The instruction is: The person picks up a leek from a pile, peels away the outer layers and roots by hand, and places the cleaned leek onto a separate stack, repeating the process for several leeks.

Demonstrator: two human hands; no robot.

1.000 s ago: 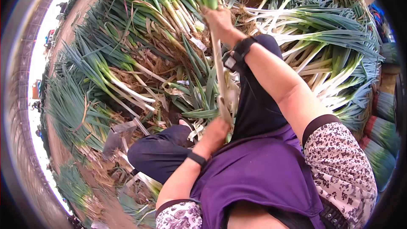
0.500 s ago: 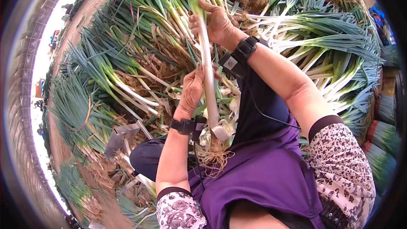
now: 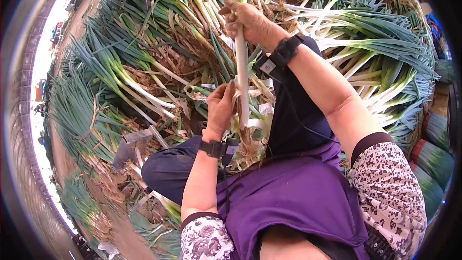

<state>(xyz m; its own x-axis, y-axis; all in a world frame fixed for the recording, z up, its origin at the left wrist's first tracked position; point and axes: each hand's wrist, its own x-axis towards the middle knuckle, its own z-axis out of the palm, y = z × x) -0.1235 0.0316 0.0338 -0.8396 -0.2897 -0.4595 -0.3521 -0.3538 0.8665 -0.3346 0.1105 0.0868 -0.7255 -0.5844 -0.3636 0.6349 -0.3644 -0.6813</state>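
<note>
A long leek stands nearly upright in front of me, its green leaves at the top and its brown roots low, above my lap. My right hand is wrapped round its upper white stalk, just under the leaves. Lower down, my left hand pinches a thin strip of outer skin at the left side of the stalk. Peeled scraps lie behind and beside the root end.
Untrimmed leeks with soil on their roots are heaped at the left and top. Cleaned white leeks are piled at the right. A grey metal piece is by my left knee. Bundled leeks line the far right.
The leek's lower end has lost its loose outer layer and looks whiter. My left hand has moved slightly down, with a strip now coming away. My right hand has shifted slightly right.
</note>
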